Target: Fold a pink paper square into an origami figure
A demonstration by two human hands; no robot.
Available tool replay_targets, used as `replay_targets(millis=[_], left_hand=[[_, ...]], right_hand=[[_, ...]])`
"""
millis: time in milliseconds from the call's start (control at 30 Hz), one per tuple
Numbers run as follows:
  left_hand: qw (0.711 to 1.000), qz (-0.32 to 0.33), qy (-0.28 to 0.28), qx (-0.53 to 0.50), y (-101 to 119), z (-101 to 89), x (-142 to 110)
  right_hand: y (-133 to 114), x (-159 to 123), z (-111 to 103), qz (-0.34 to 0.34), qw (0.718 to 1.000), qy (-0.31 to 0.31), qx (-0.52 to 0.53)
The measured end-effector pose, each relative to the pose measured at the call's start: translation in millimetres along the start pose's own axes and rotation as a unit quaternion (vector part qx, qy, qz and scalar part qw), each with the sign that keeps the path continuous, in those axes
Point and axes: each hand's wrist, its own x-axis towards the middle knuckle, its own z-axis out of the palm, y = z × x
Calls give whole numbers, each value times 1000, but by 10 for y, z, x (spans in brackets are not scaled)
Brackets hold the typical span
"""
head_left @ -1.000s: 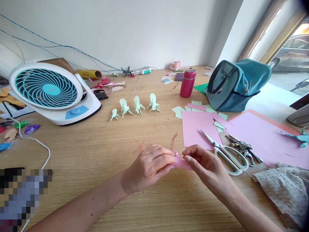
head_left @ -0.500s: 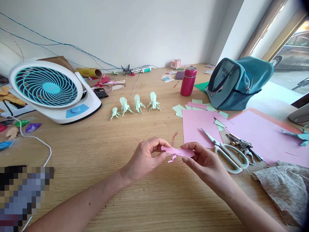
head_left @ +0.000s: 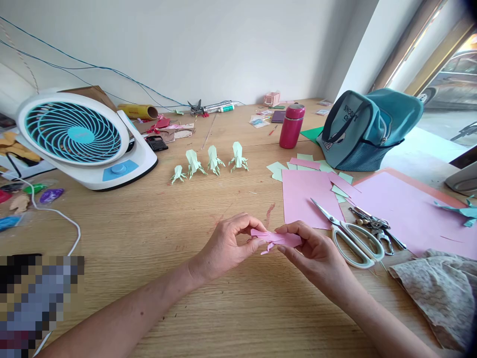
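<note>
A small folded piece of pink paper (head_left: 276,238) is held between both hands above the table, with a thin folded point sticking out below it. My left hand (head_left: 235,243) pinches its left end between thumb and fingers. On the other end, my right hand (head_left: 311,248) closes its thumb and fingertips, hiding part of the paper. Beyond the hands, several pale green origami figures (head_left: 215,160) with thin legs stand in a row. White-handled scissors (head_left: 354,238) lie partly open just right of my right hand, their blades over a pink sheet (head_left: 307,196).
A white and blue fan (head_left: 78,134) stands at the left. Behind the paper scraps (head_left: 276,170) are a magenta flask (head_left: 291,127) and a blue bag (head_left: 357,134). Keys (head_left: 376,228), a larger pink sheet (head_left: 406,211) and a patterned cloth (head_left: 439,293) lie on the right.
Both hands have turned the pink folded paper, so its flat strip and thin point now show; earlier my left fingers covered much of it. During the last half second it has barely moved.
</note>
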Motion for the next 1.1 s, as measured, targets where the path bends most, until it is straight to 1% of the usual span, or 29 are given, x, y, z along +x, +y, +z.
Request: replay_targets(millis=[100,200,433,633,800,900,1000,1100], left_hand=[[1000,14,-4,-9,-4,4,-11],[999,35,-8,10,2,-7,-19],[995,94,16,31,55,-17,-19],[992,117,23,45,81,-9,-29],[984,168,27,54,73,-18,-18],[980,193,14,53,36,-18,-19],[981,183,-4,65,11,-28,-27],[984,150,-11,99,11,-40,-33]], right_hand=[[-4,-9,7,-7,1000,2,-4],[-14,-20,7,-14,1000,9,-11],[-70,-49,17,-43,998,24,-41],[-78,-66,38,-72,996,40,-45],[-94,-69,43,-111,991,45,-65],[-121,-73,46,-121,989,42,-77],[-135,-74,49,-129,987,45,-87],[-120,-66,46,-122,987,37,-94]])
